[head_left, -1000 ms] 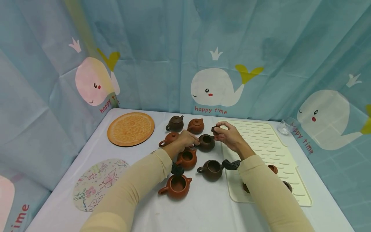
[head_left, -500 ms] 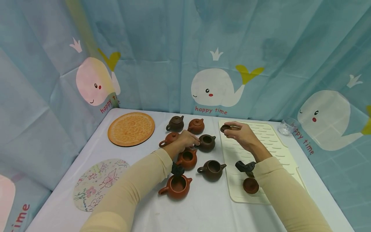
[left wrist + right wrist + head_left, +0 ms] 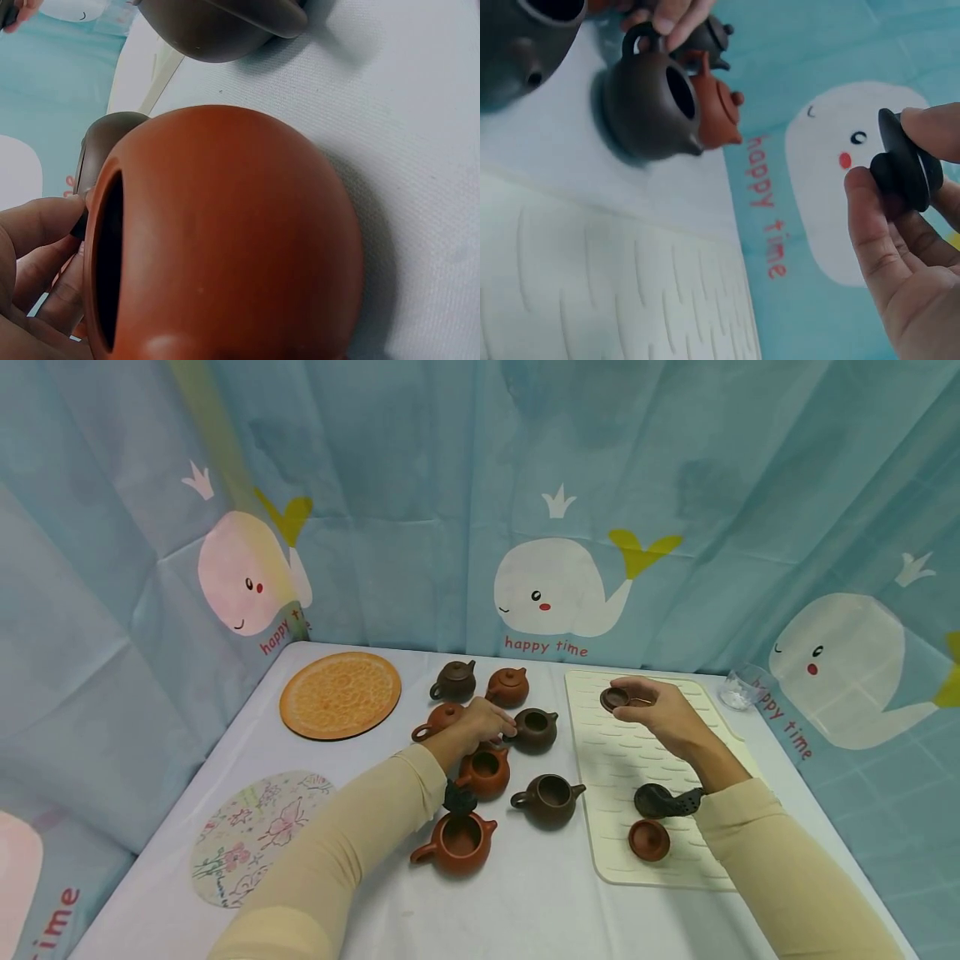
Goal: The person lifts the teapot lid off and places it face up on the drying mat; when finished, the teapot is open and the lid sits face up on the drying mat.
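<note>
In the head view, my left hand point(image 3: 483, 722) pinches the handle of a dark brown teapot point(image 3: 536, 730) standing lidless on the cloth. The left wrist view shows finger and thumb at that handle, partly hidden by a nearer orange-brown teapot point(image 3: 232, 232). Over the cream mat, my right hand point(image 3: 663, 714) holds a small dark teapot lid point(image 3: 615, 698). Thumb and fingers grip this lid point(image 3: 904, 161) by its edge and knob in the right wrist view. A reddish-brown lid point(image 3: 649, 841) lies on the mat nearer the front.
Lidless teapots stand nearby: a dark one point(image 3: 550, 800), an orange-brown one point(image 3: 485, 771) and another point(image 3: 459, 843) in front. Several lidded teapots point(image 3: 507, 686) stand behind. The ridged mat point(image 3: 600, 760) lies right, a glass point(image 3: 741, 687) beyond it. Round mats point(image 3: 340, 695) lie left.
My right hand has carried the lid away from the dark teapot, rightward over the cream mat. The left hand stays at the teapot's handle.
</note>
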The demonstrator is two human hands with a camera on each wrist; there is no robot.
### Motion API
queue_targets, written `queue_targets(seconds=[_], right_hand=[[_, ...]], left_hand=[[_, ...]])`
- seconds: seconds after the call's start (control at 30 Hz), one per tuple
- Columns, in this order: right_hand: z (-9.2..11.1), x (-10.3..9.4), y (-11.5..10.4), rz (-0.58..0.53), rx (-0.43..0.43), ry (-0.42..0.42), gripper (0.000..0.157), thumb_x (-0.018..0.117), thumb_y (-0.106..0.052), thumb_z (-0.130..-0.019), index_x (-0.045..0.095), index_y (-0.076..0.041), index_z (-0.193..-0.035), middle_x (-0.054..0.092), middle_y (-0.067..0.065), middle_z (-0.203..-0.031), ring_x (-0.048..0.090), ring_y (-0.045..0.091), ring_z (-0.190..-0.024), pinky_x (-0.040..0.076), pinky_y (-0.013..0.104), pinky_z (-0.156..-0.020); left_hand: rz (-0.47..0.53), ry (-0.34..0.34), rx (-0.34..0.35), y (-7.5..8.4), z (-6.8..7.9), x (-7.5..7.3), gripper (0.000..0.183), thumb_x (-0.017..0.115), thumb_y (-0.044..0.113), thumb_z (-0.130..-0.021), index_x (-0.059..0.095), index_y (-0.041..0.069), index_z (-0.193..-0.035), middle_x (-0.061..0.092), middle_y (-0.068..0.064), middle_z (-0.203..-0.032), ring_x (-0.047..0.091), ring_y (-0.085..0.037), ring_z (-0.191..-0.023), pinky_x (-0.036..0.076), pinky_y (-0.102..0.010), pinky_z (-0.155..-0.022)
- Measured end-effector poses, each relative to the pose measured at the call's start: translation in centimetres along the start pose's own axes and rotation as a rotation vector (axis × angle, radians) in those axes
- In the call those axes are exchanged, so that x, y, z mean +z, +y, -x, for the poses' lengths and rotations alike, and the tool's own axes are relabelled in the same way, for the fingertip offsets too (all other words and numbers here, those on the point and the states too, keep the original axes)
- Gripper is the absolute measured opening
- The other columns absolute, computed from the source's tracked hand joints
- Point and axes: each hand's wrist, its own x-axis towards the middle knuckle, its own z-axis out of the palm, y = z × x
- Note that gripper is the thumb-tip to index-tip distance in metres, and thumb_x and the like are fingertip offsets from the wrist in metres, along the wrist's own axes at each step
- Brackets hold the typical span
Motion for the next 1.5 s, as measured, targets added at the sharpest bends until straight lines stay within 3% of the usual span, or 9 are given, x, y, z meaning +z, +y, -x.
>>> queue_targets(seconds=[0.4, 0.83, 1.0, 1.13, 1.33, 1.5], right_hand=[[1.9, -2.5, 0.6, 0.015, 0.004, -0.015, 0.053, 0.07, -0.01, -0.089, 0.047, 0.002, -0.135, 0.057, 0.014, -0.122, 0.059, 0.013, -0.104, 0.047, 0.03, -0.086], [3.7, -5.3, 3.3, 0.158, 0.109, 0.009, 0.053, 0.067, -0.011, -0.091, 0.045, 0.002, -0.137, 0.05, 0.023, -0.13, 0.054, 0.018, -0.109, 0.045, 0.041, -0.089], [4.3, -6.3, 4.4, 0.168, 0.11, 0.01, 0.052, 0.066, -0.01, -0.092, 0.045, 0.005, -0.137, 0.048, 0.026, -0.131, 0.053, 0.014, -0.108, 0.047, 0.039, -0.087], [4.8, -6.9, 5.5, 0.168, 0.15, 0.008, 0.053, 0.066, -0.01, -0.092, 0.044, 0.005, -0.138, 0.046, 0.027, -0.133, 0.052, 0.017, -0.11, 0.044, 0.046, -0.091], [5.3, -7.8, 7.0, 0.193, 0.228, 0.0, 0.057, 0.067, -0.011, -0.09, 0.042, 0.007, -0.138, 0.047, 0.029, -0.128, 0.053, 0.03, -0.108, 0.042, 0.054, -0.092], [5.5, -8.3, 8.1, 0.205, 0.259, -0.005, 0.058, 0.067, -0.008, -0.088, 0.042, 0.01, -0.137, 0.049, 0.028, -0.123, 0.054, 0.029, -0.103, 0.044, 0.051, -0.088]], left_hand=[[0.007, -0.015, 0.069, -0.4, -0.1, -0.3, 0.007, 0.076, 0.006, -0.082, 0.077, 0.006, -0.089, 0.068, -0.006, -0.092, 0.064, -0.025, -0.08, 0.051, -0.03, -0.065], [-0.001, -0.001, 0.043, -0.2, -0.2, -0.2, 0.007, 0.077, 0.006, -0.081, 0.077, 0.007, -0.088, 0.066, -0.006, -0.094, 0.063, -0.023, -0.076, 0.05, -0.029, -0.061], [-0.002, 0.0, 0.041, -0.1, -0.1, -0.2, 0.008, 0.077, 0.007, -0.081, 0.077, 0.007, -0.089, 0.066, -0.006, -0.093, 0.062, -0.022, -0.075, 0.049, -0.029, -0.061], [-0.005, 0.0, 0.04, -0.1, -0.1, -0.2, 0.007, 0.077, 0.007, -0.081, 0.077, 0.007, -0.088, 0.064, -0.006, -0.096, 0.063, -0.024, -0.077, 0.048, -0.029, -0.06], [-0.002, -0.005, 0.027, -0.1, -0.1, -0.1, 0.007, 0.078, 0.007, -0.081, 0.077, 0.008, -0.088, 0.064, -0.006, -0.096, 0.064, -0.026, -0.081, 0.048, -0.029, -0.059], [0.009, -0.01, 0.029, -0.1, -0.1, -0.1, 0.007, 0.078, 0.007, -0.081, 0.077, 0.008, -0.087, 0.066, -0.006, -0.093, 0.064, -0.026, -0.081, 0.048, -0.03, -0.06]])
